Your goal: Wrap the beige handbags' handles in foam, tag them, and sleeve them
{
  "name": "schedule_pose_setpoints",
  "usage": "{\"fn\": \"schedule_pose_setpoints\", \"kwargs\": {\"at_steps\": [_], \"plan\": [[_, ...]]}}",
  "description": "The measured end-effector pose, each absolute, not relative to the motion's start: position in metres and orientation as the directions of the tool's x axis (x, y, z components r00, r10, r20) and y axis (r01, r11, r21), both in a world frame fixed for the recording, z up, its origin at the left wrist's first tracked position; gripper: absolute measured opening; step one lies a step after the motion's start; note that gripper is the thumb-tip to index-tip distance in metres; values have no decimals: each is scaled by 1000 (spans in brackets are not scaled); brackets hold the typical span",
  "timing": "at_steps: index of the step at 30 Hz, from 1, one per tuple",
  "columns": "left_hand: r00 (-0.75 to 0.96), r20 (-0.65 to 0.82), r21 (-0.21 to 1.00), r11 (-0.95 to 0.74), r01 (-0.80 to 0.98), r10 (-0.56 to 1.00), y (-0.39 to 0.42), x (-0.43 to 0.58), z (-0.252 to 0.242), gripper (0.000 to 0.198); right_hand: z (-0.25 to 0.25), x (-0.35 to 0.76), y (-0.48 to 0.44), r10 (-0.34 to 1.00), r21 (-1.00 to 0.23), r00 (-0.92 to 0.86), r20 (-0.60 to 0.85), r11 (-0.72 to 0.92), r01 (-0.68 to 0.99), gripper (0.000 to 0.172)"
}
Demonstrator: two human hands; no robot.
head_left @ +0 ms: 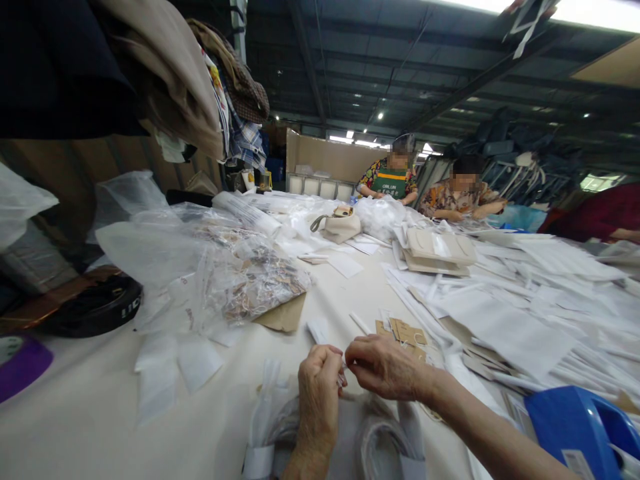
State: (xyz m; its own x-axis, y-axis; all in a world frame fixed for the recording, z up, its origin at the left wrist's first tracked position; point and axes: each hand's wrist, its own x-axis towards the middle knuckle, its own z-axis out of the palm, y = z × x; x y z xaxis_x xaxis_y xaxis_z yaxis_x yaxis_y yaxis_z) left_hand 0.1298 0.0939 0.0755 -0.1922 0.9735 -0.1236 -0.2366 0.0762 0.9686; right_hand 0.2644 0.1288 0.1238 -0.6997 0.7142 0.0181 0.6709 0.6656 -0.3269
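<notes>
My left hand (pixel 320 387) is closed, its thumb and fingers pinched around something small and pale that I cannot make out. Close beside it, my right hand (pixel 387 367) pinches at the same spot with its fingertips. Below both hands lies a pale bag-like item (pixel 350 433) with rolled, plastic-wrapped handles, one clear loop (pixel 383 447) at its right; white paper bands (pixel 260 460) hold the wrapping. My wrists cover part of it. Just beyond my right hand are several brown cardboard tags (pixel 407 330) with strings.
Plastic bags with small contents (pixel 250 273) lie left, near a black strap roll (pixel 100 303) and purple tape (pixel 23 363). White sheets (pixel 510 327) pile at right, by a blue plastic holder (pixel 580 430). Beige bags (pixel 440 247) lie farther back. Two people sit across the table.
</notes>
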Motion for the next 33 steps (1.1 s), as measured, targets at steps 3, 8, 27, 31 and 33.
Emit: {"fn": "schedule_pose_setpoints", "kwargs": {"at_steps": [3, 8, 27, 31, 33], "plan": [[-195, -123, 969, 76, -233, 973, 94, 130, 76, 16, 124, 264, 129, 717, -321, -697, 20, 665, 675, 18], [-185, -129, 972, 87, -219, 974, 94, 131, 77, 18, 122, 263, 130, 723, -315, -690, 19, 660, 683, 16], [-195, -66, 995, 48, -92, 979, 95, 130, 72, 26, 118, 265, 127, 761, -368, -648, 39, 614, 699, 18], [-196, -58, 996, 42, -83, 979, 94, 131, 70, 27, 120, 265, 128, 760, -387, -649, 32, 608, 693, 19], [-197, -55, 996, 40, -83, 979, 95, 131, 70, 29, 121, 265, 128, 763, -392, -645, 30, 603, 695, 18]]}}
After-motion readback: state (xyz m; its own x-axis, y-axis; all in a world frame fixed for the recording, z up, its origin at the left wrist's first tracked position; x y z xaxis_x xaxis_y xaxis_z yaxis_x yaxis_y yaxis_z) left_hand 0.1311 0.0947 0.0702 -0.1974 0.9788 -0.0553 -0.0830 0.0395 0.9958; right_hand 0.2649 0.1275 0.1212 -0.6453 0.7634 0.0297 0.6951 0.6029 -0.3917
